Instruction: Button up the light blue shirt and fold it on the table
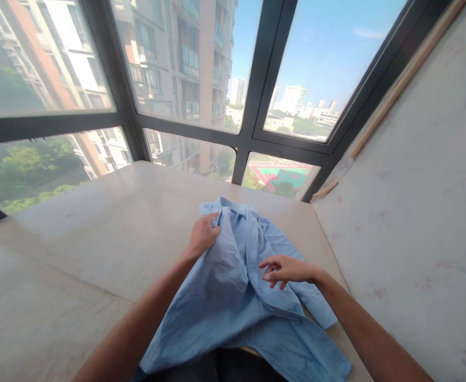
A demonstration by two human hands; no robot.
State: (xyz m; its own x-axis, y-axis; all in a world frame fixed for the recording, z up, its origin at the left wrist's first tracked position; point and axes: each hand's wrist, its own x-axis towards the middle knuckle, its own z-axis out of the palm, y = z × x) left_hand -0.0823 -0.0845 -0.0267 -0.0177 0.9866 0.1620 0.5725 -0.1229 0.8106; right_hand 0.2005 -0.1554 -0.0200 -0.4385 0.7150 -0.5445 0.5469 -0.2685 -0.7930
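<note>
Dark-framed windows point(251, 119), pale ledge point(77, 228), white wall point(416, 185) — pink flowers point(379, 293), perhaps

The shirt point(225, 276) is plain light blue — the wallpaper point(412, 217) whitish, flecked with pink.

Looks like a high-up home: floral wallpaper point(408, 223), a broad stone windowsill point(77, 239), apartment blocks point(185, 58) beyond the window frame point(252, 101).

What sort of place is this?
Probably a room in an upper-floor home: a broad window ledge, floral wallpaper, and dark-framed windows looking down on a sports court.
</note>
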